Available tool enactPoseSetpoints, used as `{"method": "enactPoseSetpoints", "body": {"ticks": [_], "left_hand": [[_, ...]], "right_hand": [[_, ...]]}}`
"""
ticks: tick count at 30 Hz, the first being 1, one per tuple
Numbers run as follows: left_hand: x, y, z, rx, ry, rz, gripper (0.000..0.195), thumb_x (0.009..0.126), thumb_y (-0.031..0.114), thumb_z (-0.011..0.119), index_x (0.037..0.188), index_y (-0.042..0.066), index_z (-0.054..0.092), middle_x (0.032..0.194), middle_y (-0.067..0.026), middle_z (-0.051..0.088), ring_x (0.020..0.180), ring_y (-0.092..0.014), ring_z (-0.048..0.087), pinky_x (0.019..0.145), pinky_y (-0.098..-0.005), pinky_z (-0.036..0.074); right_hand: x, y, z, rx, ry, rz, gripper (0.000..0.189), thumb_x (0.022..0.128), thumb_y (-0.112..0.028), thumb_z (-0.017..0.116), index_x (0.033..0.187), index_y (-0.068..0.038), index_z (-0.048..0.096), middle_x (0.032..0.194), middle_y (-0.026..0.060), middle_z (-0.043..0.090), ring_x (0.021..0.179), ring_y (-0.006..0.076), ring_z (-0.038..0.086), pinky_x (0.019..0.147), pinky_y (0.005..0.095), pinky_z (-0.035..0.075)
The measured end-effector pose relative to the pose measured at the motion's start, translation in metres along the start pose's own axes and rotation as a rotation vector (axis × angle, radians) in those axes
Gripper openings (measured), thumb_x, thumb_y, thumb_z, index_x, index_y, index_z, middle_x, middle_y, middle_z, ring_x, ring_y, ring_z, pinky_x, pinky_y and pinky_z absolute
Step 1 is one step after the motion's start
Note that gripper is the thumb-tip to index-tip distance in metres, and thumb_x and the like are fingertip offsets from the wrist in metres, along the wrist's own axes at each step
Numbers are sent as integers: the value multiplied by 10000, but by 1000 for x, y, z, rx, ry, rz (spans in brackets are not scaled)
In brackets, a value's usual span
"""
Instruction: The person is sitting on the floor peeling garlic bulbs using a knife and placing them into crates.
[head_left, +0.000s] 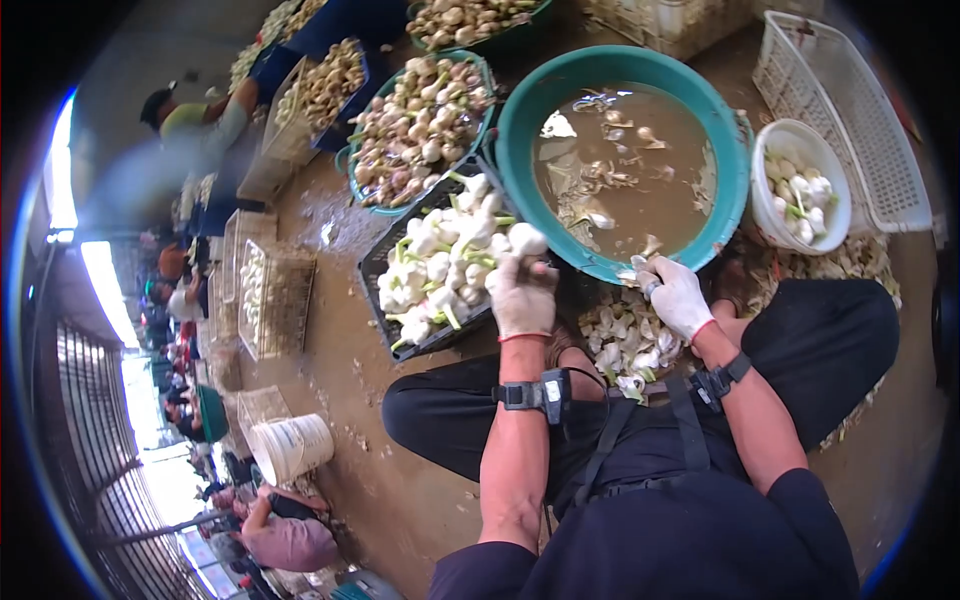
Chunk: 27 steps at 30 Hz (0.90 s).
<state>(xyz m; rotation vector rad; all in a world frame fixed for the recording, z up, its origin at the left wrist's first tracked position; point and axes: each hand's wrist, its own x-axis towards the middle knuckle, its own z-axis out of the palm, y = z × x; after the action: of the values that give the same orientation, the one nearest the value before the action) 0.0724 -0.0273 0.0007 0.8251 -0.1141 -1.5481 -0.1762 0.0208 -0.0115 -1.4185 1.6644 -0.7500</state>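
My left hand (523, 294), in a pale work glove, is at the right edge of a black plastic crate (377, 300) heaped with white garlic bulbs (439, 262). A white garlic bulb (527, 239) is at its fingertips; whether the fingers grip it is unclear. My right hand (675, 295), gloved too, has its fingers closed around a small metal tool, perhaps a knife, at the near rim of a green plastic tub (514, 150). Brown water (660, 202) with garlic skins fills the tub's bottom. Garlic peelings (626, 337) lie between my legs.
A white bucket (765, 217) holding garlic stands right of the tub, beside a white plastic crate (896, 165). Beyond the black crate is a green basin of unpeeled garlic (431, 142). More crates and several people are at the left; a white pail (289, 448) lies tilted on the wet floor.
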Motion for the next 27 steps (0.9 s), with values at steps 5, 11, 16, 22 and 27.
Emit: {"method": "enactPoseSetpoints", "body": {"ticks": [5,11,16,22,27], "left_hand": [[35,101,-46,-117,181,305,223,1015,248,545,985,77,685,792,-19,674,694,-157,638,687,-335,567],[97,205,-114,68,239,627,150,949,179,564,926,67,662,829,-77,697,726,-217,667,692,-363,568],[124,191,-72,-118,224,580,310,1037,282,487,874,41,596,839,-121,662,789,-247,645,769,-396,563],[150,14,28,671,-73,176,188,964,184,632,1052,21,664,875,-51,681,765,-166,655,684,-273,539],[202,-85,58,1828,-215,391,369,882,197,664,1204,15,677,941,-132,741,865,-329,715,813,-391,557]], "right_hand": [[5,-7,1,7,-48,6,257,936,-252,638,963,0,683,915,249,690,905,432,665,803,486,507],[8,-1,1,-1,30,-92,251,930,-273,636,951,-31,699,885,245,687,891,434,667,791,501,519],[11,12,-2,28,6,17,209,937,-220,598,912,-31,684,869,239,682,898,431,661,792,497,514],[20,20,-6,80,-15,98,218,938,-219,619,912,-15,691,875,252,674,917,437,657,806,501,511],[30,21,-16,38,-108,166,272,930,-257,651,917,8,712,899,235,675,886,436,664,779,470,524]]}}
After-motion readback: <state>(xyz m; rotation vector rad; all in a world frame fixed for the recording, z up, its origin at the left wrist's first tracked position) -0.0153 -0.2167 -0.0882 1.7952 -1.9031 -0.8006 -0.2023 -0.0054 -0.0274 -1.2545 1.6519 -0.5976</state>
